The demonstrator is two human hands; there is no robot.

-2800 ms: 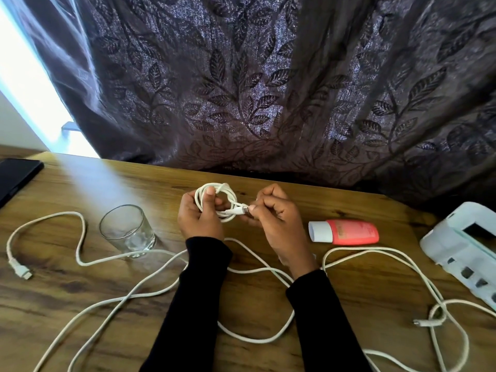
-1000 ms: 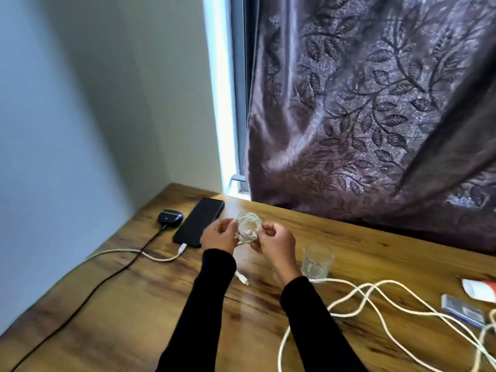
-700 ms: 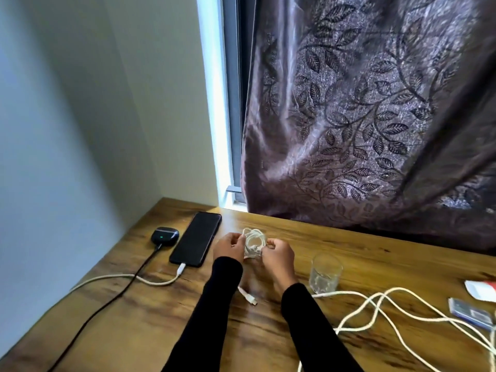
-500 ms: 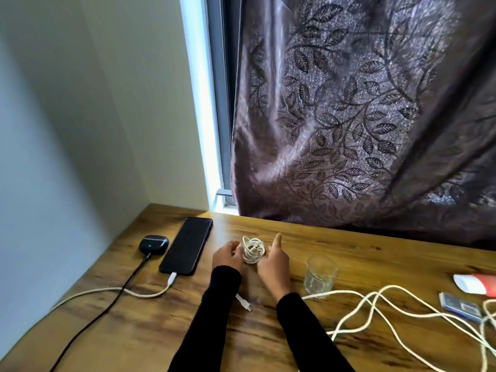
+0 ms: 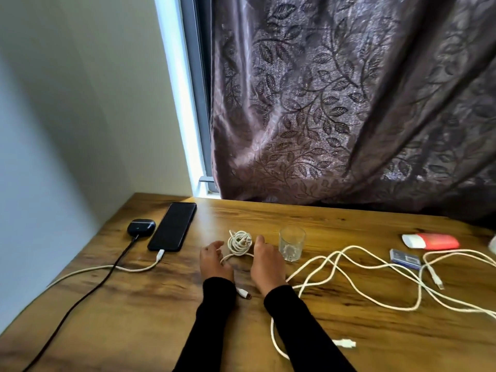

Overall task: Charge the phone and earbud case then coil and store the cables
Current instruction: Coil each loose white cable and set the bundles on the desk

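We find both hands empty on the table (image 5: 335, 326): the left hand (image 5: 214, 260) lies with fingers loosely curled, the right hand (image 5: 265, 260) with fingers relaxed, gripping nothing. Half a second ago both hands were around the coiled cable (image 5: 239, 242); they are now drawn back, and the bundle lies released between and just beyond the fingertips. One tail runs back past the left wrist, its plug (image 5: 243, 292) lying loose. Further left of the fingers, the phone (image 5: 173, 226) and earbud case (image 5: 141, 226) sit cabled. Right of the fingers stands a glass (image 5: 291, 242), then the loose white cables (image 5: 375, 277). We judge one coil done, coiling of the rest outstanding.
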